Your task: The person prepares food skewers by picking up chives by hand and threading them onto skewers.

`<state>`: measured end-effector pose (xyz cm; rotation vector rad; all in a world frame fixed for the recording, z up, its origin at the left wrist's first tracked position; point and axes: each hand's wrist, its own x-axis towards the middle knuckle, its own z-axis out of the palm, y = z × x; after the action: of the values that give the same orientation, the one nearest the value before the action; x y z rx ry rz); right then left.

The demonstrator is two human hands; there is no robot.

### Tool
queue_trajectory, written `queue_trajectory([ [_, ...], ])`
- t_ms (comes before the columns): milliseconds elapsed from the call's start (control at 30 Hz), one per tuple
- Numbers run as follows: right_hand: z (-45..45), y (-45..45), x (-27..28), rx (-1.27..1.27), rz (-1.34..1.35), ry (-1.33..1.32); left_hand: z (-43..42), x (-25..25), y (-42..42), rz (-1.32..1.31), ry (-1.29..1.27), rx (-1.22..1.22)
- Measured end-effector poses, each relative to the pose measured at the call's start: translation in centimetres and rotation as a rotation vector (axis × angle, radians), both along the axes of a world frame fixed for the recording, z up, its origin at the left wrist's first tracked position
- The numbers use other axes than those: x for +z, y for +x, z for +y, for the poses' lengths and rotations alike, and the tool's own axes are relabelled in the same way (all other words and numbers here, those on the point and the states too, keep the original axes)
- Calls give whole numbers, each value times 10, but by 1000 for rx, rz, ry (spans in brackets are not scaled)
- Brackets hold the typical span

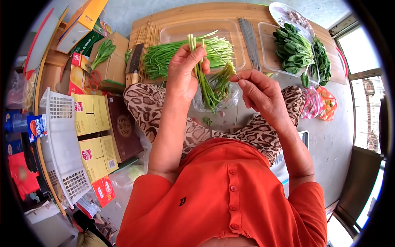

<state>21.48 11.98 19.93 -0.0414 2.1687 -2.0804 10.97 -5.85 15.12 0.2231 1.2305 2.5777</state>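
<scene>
My left hand is closed around a small bundle of green stalks, whose pale ends stick up above the fingers. To the right, my right hand pinches the end of a thin metal skewer that slants up and left toward the bundle. Another clump of greens hangs on or beside the skewer between my hands; exactly how it is held is unclear. Behind my hands a pile of cut green stalks lies in and beside a clear plastic tray.
On the wooden table are a cleaver, metal skewers, leafy greens and a plate. Boxes, red scissors and a white basket stand left. Plastic bags lie right.
</scene>
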Motion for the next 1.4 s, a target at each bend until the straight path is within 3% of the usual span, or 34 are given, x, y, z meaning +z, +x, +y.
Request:
queue_trajectory([
  [1400,6,3,-17,-10,-8,7,6,-6,6,-63,22,-134],
])
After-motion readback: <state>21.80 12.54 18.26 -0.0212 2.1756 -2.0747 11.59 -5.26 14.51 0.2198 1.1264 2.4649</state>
